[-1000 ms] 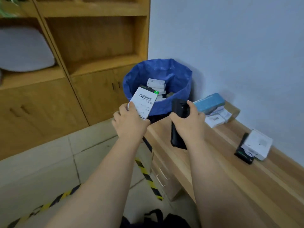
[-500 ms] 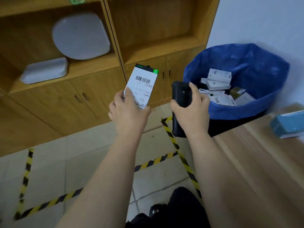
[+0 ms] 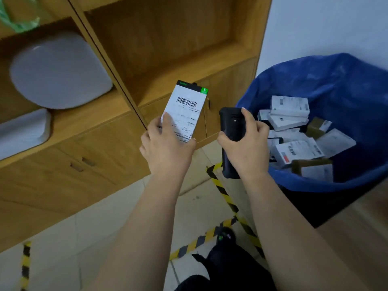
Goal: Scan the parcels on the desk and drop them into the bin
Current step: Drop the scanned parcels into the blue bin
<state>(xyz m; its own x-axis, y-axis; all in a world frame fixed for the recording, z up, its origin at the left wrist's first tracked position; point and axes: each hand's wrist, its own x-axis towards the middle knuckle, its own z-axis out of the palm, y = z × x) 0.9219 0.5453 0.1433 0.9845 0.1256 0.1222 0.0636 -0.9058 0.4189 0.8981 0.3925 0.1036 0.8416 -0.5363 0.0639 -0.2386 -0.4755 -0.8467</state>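
At 10 o'clock from the bin (image 3: 315,181), my left hand (image 3: 165,148) pinches the parcel (image 3: 186,111) upright, barcode facing me for reading. Right hand (image 3: 244,143) wraps the scanner (image 3: 232,124), head aimed forward. Bin's close for the drop.

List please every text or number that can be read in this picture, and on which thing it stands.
"S": white letter on the green corner tag of the parcel that the left hand holds.
Barcode and small print on that parcel's label: too blurred to read.
Labels on the parcels in the bin: too small to read.
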